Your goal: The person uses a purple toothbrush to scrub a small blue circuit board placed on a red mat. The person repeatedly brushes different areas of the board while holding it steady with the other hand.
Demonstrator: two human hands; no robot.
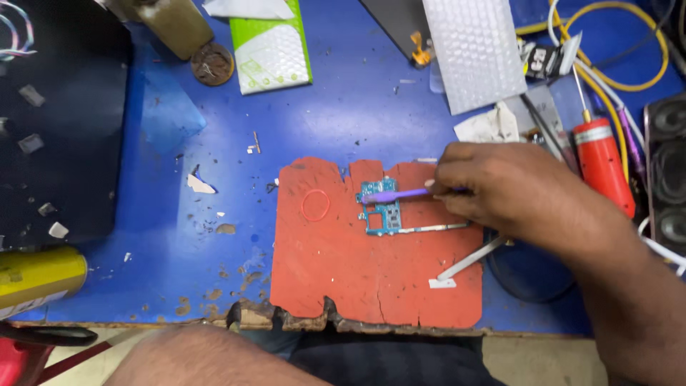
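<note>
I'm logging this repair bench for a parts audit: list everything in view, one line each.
circuit board: one, teal, on the red mat
purple brush: one, head on the circuit board
red mat: one, worn at the edges, front centre of the bench
blue bench top: one, stained, under everything
bubble wrap: one sheet, clear, top right
green and white packet: one, top centre
red tool: one, right side
yellow cable: one, looped, top right
yellow can: one, left edge
black case: one, left side
white tweezers: one, mat's right edge
right hand: holds the purple brush
left hand: not in view
</note>
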